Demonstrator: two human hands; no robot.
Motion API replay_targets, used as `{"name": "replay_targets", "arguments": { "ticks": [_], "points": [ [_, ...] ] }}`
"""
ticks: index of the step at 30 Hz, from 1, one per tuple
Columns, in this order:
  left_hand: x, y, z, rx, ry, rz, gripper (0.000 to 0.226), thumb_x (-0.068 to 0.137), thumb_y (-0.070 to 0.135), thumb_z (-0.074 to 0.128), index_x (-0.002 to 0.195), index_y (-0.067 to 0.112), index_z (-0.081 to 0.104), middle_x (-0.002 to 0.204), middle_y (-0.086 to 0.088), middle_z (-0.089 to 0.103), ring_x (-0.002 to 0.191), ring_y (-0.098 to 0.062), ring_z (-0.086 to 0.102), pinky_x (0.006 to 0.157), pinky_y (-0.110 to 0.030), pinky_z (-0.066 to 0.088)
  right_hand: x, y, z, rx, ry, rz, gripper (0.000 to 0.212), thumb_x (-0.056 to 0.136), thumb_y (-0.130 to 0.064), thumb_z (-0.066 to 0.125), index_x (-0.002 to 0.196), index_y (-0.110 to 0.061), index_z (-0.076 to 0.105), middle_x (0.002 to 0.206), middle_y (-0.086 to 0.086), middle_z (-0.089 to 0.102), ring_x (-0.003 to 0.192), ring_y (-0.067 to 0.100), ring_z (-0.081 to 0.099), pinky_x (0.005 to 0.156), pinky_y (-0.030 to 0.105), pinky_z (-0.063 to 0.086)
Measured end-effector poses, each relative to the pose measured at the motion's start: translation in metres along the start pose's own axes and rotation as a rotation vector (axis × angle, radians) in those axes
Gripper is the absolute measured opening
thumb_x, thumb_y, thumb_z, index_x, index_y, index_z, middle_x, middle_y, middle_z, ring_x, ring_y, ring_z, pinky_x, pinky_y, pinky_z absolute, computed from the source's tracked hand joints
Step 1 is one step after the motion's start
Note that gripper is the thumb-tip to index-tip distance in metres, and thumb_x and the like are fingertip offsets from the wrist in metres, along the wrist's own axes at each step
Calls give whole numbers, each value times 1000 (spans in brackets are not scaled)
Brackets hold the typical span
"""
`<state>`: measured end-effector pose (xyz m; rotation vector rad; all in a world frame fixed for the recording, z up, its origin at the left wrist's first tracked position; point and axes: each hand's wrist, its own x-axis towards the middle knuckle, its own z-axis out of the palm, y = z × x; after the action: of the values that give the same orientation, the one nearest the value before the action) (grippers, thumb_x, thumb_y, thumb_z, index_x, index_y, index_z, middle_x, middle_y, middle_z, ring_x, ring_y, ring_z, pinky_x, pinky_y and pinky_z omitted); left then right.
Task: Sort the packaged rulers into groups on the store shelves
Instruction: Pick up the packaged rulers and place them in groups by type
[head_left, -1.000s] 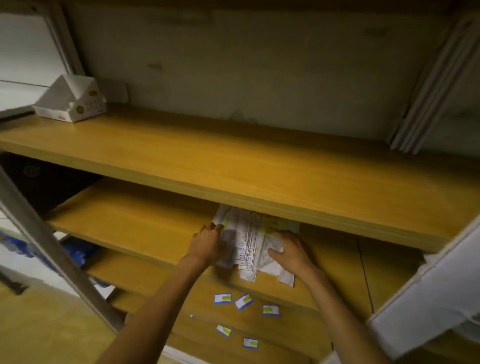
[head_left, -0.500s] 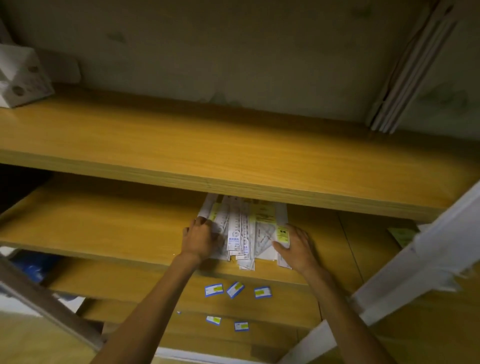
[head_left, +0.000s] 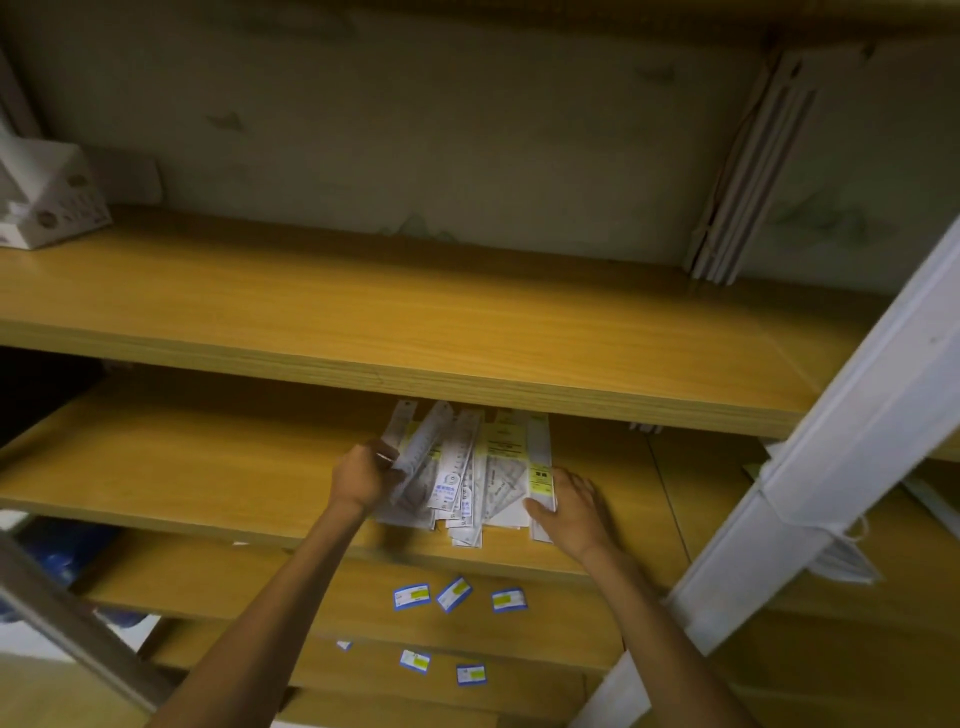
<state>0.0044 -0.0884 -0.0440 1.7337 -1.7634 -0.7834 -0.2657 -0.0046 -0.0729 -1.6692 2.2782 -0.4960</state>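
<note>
A loose pile of packaged rulers (head_left: 470, 475) in white and yellow wrappers lies on the middle wooden shelf (head_left: 208, 467), partly hidden under the shelf above. My left hand (head_left: 363, 475) grips a white packaged ruler (head_left: 421, 441) at the pile's left side, lifted at a slant. My right hand (head_left: 569, 506) rests flat on the shelf against the pile's right edge, touching a long ruler pack with a yellow label (head_left: 540, 475).
The upper shelf (head_left: 415, 322) overhangs the pile and carries a white cardboard box (head_left: 47, 202) at far left and white strips (head_left: 748, 171) leaning at right. Blue-and-yellow price tags (head_left: 452, 595) lie on lower shelves. A white upright post (head_left: 831, 441) stands at right.
The view has shifted right and closer. My left hand has closed on a ruler pack and raised it from the pile's left edge. My right hand has slid slightly outward along the right edge.
</note>
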Motion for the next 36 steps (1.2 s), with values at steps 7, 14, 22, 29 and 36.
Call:
{"name": "replay_targets", "arguments": {
  "ticks": [7,14,22,29,36],
  "points": [
    [-38,-3,-2,-658,-72,-84,32,70,-1,79,86,15,57,93,-14,57,75,-27,61,60,-45,60,5,-1,3,129,46,57,57,80,-43,69,126,-14,53,128,6,56,121,26,46,98,36,44],
    [-59,7,5,-656,-92,-50,33,68,0,80,89,14,59,86,-9,58,81,-30,62,71,-64,54,11,3,3,355,16,151,46,75,-21,78,113,-10,56,110,11,68,98,27,65,74,31,54],
    [-76,12,5,-563,-97,-6,31,70,2,79,90,14,58,87,-6,62,80,-27,65,66,-45,54,0,18,-6,491,75,166,22,91,-6,57,113,-8,60,112,14,66,98,29,64,57,18,46],
    [-94,8,3,-517,-91,-5,35,71,-1,79,97,9,57,86,-10,62,72,-22,65,57,-31,52,-16,22,-15,663,54,190,27,95,-1,47,119,-7,57,118,14,64,100,29,63,59,20,46],
    [-109,15,5,-496,-115,76,47,73,-4,75,109,18,55,92,-13,66,83,-28,69,63,-43,60,-52,24,-27,795,65,107,46,95,-1,47,135,-23,44,120,1,58,98,17,59,60,24,49]
  ]
}}
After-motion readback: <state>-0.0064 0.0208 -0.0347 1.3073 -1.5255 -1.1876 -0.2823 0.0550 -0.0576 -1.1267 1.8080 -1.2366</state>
